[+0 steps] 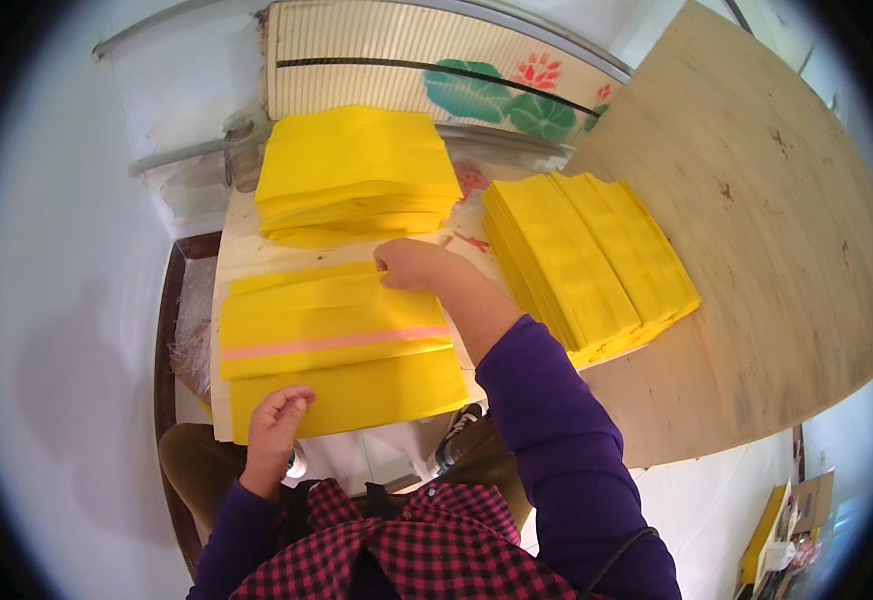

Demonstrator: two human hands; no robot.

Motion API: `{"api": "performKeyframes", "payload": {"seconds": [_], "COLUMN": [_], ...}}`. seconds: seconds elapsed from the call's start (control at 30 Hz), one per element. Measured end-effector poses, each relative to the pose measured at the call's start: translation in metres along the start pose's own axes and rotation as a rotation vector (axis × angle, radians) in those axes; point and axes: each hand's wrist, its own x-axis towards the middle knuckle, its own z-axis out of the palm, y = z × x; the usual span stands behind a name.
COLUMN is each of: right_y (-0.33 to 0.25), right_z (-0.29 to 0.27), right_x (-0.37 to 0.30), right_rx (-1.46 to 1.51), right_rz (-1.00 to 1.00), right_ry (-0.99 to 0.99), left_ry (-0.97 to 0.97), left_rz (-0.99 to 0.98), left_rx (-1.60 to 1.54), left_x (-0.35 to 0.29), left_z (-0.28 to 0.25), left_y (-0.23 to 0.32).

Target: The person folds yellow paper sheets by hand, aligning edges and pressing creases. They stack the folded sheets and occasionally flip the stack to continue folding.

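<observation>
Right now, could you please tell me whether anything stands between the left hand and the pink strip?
Nothing visible does: only the yellow sheets show between the left hand and the pink strip. The right hand is beyond the strip, near their far edge.

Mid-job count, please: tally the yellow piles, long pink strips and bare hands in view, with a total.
Yellow piles: 3 (back pile, right-side pile counted as one, front pile)
Long pink strip: 1, across the front pile
Bare hands: 2 (left hand, right hand)
Total: 6
</observation>
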Motion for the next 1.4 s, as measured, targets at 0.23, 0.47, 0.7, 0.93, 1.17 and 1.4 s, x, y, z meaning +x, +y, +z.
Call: {"api": "performKeyframes", "payload": {"seconds": [0.23, 0.47, 0.7, 0.93, 1.17, 1.4], "right_y": [-0.029, -0.025, -0.014, -0.002, 0.001, 0.017], "right_z": [-0.054, -0.037, -0.002, 0.028, 0.062, 0.095], "right_x": [-0.043, -0.116, -0.191, -0.265, -0.342, -0.377], "right_rx": [0.099, 0.434, 0.721, 1.022, 1.606, 1.896], "right_rz": [-0.017, 0.177, 0.269, 0.183, 0.297, 0.205], "right_ry": [-0.09, -0.103, -0.04, 0.295, 0.699, 1.157], "left_ry": [-0.247, 0.008, 0.171, -0.027, -0.205, -0.408], "left_rz": [-0.427, -0.189, -0.207, -0.056, -0.052, -0.089], "left_rx": [-0.84, -1.227, -1.057, -0.958, -0.892, -0.793], "left_x": [0.0, 0.021, 0.033, 0.039, 0.054, 0.073], "left_z": [0.053, 0.068, 0.074, 0.096, 0.157, 0.249], "left_y": [-0.006, -0.005, 0.002, 0.041, 0.091, 0.114]}}
